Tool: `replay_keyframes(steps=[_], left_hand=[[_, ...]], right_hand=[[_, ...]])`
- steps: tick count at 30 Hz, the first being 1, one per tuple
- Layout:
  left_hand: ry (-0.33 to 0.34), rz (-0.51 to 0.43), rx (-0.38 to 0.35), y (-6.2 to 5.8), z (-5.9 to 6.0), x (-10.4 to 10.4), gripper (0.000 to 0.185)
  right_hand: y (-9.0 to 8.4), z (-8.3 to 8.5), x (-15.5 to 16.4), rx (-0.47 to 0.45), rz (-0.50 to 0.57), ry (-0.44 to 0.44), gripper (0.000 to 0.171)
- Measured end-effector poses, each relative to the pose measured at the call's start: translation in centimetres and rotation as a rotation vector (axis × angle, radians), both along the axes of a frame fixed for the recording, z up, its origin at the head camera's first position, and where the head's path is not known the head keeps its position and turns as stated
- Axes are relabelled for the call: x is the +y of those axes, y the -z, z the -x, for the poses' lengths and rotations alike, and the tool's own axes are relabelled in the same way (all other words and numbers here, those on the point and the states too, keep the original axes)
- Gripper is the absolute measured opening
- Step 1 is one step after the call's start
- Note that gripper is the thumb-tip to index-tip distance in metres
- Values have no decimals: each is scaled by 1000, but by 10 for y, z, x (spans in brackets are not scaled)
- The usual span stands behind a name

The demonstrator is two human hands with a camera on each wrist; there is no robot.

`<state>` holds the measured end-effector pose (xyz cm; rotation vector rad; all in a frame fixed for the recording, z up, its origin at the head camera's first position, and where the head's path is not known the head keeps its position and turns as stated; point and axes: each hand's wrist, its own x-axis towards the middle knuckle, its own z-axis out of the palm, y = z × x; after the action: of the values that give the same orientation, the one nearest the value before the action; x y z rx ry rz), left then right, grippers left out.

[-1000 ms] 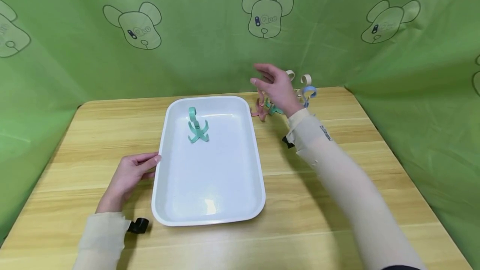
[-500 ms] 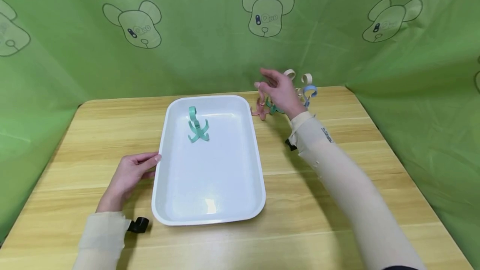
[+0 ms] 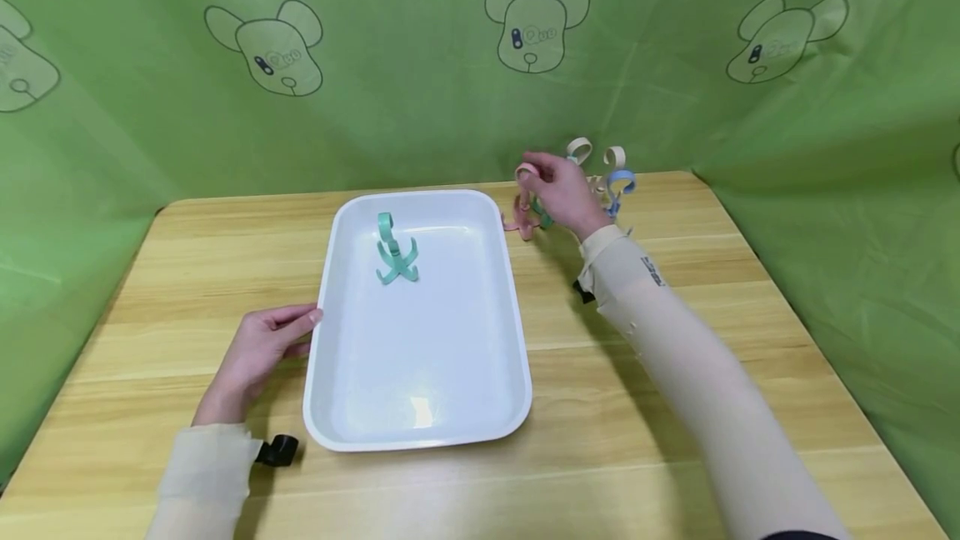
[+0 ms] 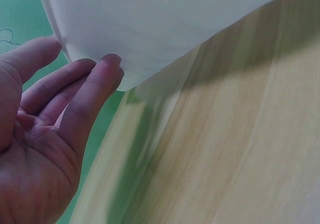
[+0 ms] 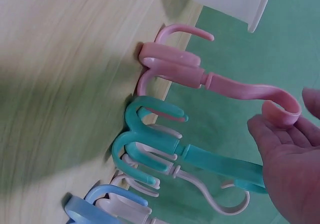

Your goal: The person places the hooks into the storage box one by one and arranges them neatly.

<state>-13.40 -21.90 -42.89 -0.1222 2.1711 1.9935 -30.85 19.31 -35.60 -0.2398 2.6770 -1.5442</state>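
Near the counter's (image 3: pixel 675 407) far edge, the right hand (image 3: pixel 566 190) pinches the top loop of the pink hook (image 3: pixel 522 205), standing beside green (image 5: pixel 165 149), beige and blue hooks. The left hand (image 3: pixel 255 352), fingers relaxed, touches the white tray's (image 3: pixel 420 432) left rim.

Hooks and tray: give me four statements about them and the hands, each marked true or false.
1. A green hook stands in the tray. True.
2. The left hand holds a pink hook. False: its fingers touch the tray's rim.
3. The right hand is at the pink hook. True.
4. The blue hook lies in the tray. False: it stands on the table, behind the right hand.
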Motion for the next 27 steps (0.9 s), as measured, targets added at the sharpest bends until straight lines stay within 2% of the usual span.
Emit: replay_keyframes(steps=[7, 15, 27], left_hand=[[-3, -5, -4, 2, 1, 0, 51], [4, -10, 1, 3, 1, 0, 50], [10, 12, -15, -2, 0, -1, 51]], right_hand=[[1, 2, 2, 50, -73, 25, 38], [2, 3, 3, 64, -72, 30, 35], [-1, 2, 2, 80, -50, 42, 34]])
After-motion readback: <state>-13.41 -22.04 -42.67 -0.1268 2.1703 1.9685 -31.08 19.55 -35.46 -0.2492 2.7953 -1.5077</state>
